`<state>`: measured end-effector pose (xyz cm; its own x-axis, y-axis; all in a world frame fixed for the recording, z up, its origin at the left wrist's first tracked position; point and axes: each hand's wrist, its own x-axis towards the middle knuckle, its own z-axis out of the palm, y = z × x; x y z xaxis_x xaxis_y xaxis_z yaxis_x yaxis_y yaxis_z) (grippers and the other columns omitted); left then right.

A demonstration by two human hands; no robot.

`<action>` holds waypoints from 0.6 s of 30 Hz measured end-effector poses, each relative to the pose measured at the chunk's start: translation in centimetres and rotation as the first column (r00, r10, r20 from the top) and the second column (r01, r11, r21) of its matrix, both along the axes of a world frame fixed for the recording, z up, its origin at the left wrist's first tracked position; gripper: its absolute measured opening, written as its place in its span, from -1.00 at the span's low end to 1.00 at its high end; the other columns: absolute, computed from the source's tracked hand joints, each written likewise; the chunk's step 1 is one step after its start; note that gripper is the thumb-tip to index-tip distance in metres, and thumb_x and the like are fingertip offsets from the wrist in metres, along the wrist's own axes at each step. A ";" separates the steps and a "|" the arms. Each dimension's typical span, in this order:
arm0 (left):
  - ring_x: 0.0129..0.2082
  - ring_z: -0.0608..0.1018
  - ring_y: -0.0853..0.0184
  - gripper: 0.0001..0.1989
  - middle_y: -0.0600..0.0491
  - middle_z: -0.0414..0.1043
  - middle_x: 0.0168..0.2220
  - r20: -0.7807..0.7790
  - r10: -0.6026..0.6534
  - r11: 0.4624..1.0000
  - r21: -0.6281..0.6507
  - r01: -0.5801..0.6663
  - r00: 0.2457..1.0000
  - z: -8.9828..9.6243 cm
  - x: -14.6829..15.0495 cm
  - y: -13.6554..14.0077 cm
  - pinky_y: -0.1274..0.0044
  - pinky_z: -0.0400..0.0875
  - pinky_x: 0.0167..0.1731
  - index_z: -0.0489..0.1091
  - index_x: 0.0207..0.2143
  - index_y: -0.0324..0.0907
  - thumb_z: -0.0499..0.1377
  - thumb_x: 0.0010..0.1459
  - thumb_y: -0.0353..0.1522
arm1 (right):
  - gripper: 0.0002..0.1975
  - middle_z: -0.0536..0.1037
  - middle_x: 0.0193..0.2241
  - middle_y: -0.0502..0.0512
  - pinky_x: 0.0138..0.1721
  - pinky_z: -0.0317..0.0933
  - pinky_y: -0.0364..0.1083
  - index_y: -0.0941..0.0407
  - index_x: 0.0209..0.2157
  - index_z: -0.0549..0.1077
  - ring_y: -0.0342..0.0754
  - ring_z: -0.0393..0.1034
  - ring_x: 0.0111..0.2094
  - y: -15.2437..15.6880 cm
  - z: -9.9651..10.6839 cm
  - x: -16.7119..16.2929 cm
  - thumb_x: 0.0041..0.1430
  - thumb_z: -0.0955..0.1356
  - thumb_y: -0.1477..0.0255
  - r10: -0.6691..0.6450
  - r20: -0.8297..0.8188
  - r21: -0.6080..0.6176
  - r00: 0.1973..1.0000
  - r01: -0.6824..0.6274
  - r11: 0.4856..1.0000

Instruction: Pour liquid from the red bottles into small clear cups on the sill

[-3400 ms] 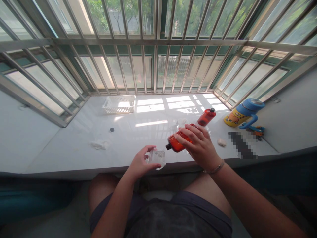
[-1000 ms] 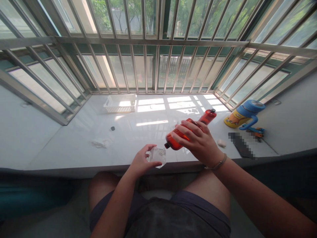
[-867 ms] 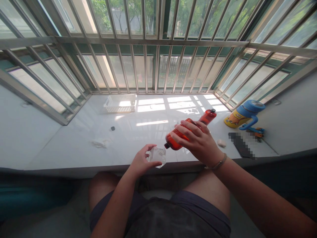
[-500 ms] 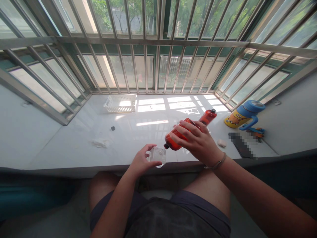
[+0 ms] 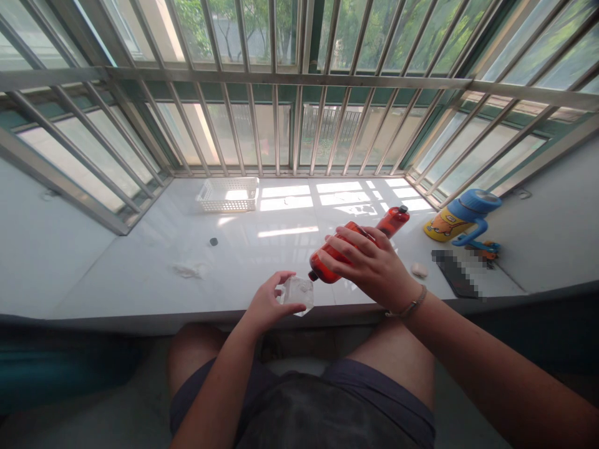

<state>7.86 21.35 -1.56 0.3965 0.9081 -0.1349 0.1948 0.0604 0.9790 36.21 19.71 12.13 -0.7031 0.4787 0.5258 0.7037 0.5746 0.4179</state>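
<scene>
My right hand (image 5: pixel 369 265) grips an orange-red bottle (image 5: pixel 327 262), tilted so its dark open mouth points down and left. Just below that mouth, my left hand (image 5: pixel 264 305) pinches a small clear pouch (image 5: pixel 298 293) by its edge, near the front edge of the white sill (image 5: pixel 262 249). The bottle's mouth sits right above the pouch, almost touching it. A second orange-red bottle (image 5: pixel 394 219) with a black cap lies on the sill behind my right hand.
A white slatted basket (image 5: pixel 227 195) sits at the back left. A small black cap (image 5: pixel 213 242) and a crumpled white scrap (image 5: pixel 187 269) lie at left. At right are a blue-and-yellow kids' flask (image 5: pixel 461 218), a white lump (image 5: pixel 418 269) and a dark flat object (image 5: pixel 456 274). Metal window bars (image 5: pixel 290 125) close off the far side.
The tilted bottle has drifted slightly left and down, bringing its mouth closer over the pouch. My left hand and the pouch stay in place.
</scene>
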 end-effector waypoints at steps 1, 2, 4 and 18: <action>0.14 0.58 -0.05 -0.19 -0.12 0.53 0.18 0.001 0.000 1.000 -0.002 0.000 1.000 0.0 0.0 0.0 0.20 0.50 0.09 0.44 0.18 -0.07 0.60 -0.13 -0.22 | -0.56 0.59 0.20 0.05 0.35 0.11 0.22 -0.07 0.17 0.47 0.14 0.38 0.31 0.0 0.0 0.0 0.37 0.42 0.62 0.001 0.000 0.002 1.000 -0.001 1.000; 0.14 0.58 -0.05 -0.19 -0.12 0.53 0.18 0.001 -0.001 1.000 -0.002 0.001 1.000 0.0 0.0 0.0 0.20 0.50 0.09 0.44 0.18 -0.06 0.60 -0.13 -0.22 | -0.56 0.59 0.20 0.04 0.35 0.11 0.22 -0.07 0.17 0.47 0.13 0.38 0.31 0.0 0.1 -0.1 0.37 0.41 0.63 0.003 0.001 0.005 1.000 -0.003 1.000; 0.14 0.59 -0.05 -0.20 -0.12 0.53 0.18 0.004 -0.003 1.000 -0.001 0.003 1.000 0.0 -0.1 -0.1 0.20 0.50 0.09 0.43 0.18 -0.06 0.60 -0.13 -0.22 | -0.56 0.59 0.19 0.04 0.35 0.11 0.21 -0.07 0.16 0.48 0.12 0.38 0.31 0.1 0.1 -0.2 0.37 0.41 0.64 0.007 0.000 0.009 1.000 -0.007 1.000; 0.15 0.59 -0.03 -0.20 -0.11 0.54 0.17 0.010 -0.005 1.000 0.017 0.004 1.000 -0.4 -0.1 0.0 0.24 0.51 0.07 0.44 0.18 -0.06 0.60 -0.12 -0.21 | -0.56 0.59 0.20 0.02 0.36 0.10 0.21 -0.11 0.16 0.47 0.11 0.35 0.33 0.4 0.1 -0.4 0.38 0.41 0.63 0.026 0.005 -0.033 1.000 -0.026 0.999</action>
